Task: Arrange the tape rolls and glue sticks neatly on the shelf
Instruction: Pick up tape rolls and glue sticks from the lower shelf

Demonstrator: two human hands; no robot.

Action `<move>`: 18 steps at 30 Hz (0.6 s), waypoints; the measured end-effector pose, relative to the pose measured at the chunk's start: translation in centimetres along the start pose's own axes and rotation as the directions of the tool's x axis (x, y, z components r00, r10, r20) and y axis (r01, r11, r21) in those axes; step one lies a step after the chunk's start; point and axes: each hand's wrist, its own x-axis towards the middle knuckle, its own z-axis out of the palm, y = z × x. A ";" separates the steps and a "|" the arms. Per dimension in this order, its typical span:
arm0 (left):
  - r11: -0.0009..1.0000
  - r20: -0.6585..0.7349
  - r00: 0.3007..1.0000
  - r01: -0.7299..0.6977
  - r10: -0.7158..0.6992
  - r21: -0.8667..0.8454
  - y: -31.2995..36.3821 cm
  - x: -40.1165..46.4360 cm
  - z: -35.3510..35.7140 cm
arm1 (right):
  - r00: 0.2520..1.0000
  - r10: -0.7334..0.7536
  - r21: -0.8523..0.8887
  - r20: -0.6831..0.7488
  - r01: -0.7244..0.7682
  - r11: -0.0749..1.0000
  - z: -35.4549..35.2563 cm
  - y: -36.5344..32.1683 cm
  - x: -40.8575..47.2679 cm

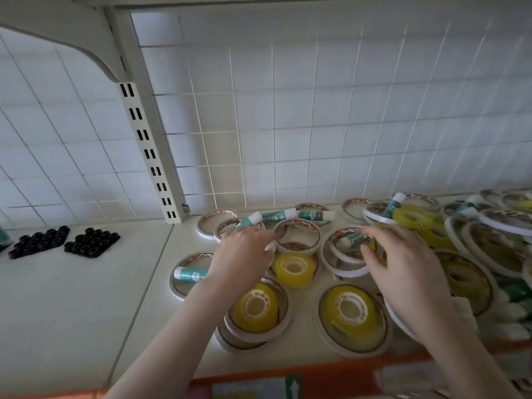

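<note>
Sorting step in hand, judged as early: most of the stock lying loose and mixed on the cream shelf board [184, 286]. Left hand [241, 254] reaching over the middle of the heap, fingertips curled onto the rim of a thin white ring-shaped tape roll with a red printed core [297, 237]; pinching or only touching, cannot tell, because of blur. Right hand [403, 263] spread over another thin white ring roll [347, 253], thumb at its near edge, fingers bent round the far side, seemingly grasping it. Inside that same ring, a small glue stick with white cap and green label [354, 240], lying flat. More green glue sticks [273, 216] lying across rolls near the back wall, one more [191, 273] inside a ring at the left. Three yellow transparent tape rolls with white plastic hubs [294, 269] between and just in front of the hands, each sitting on a white ring. At the right, a crowded untidy pile of rolls [472, 254]. At the far left, well apart, two clusters of small black caps [92, 243]. Next move, as a guess: lifting out the glue stick first, then stacking rings of one kind together, with care not to drag neighbours along.
</note>
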 end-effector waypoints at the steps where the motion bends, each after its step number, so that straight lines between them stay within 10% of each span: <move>1: 1.000 -0.007 1.000 0.006 -0.006 -0.003 0.0 0.0 0.0 | 1.000 -0.005 0.009 0.000 0.005 1.000 0.1 0.3 0.1; 18: 1.000 -0.005 1.000 -0.004 0.004 0.012 0.0 0.3 -0.7 | 0.998 -0.066 -0.018 0.021 0.066 0.998 0.5 -0.2 1.0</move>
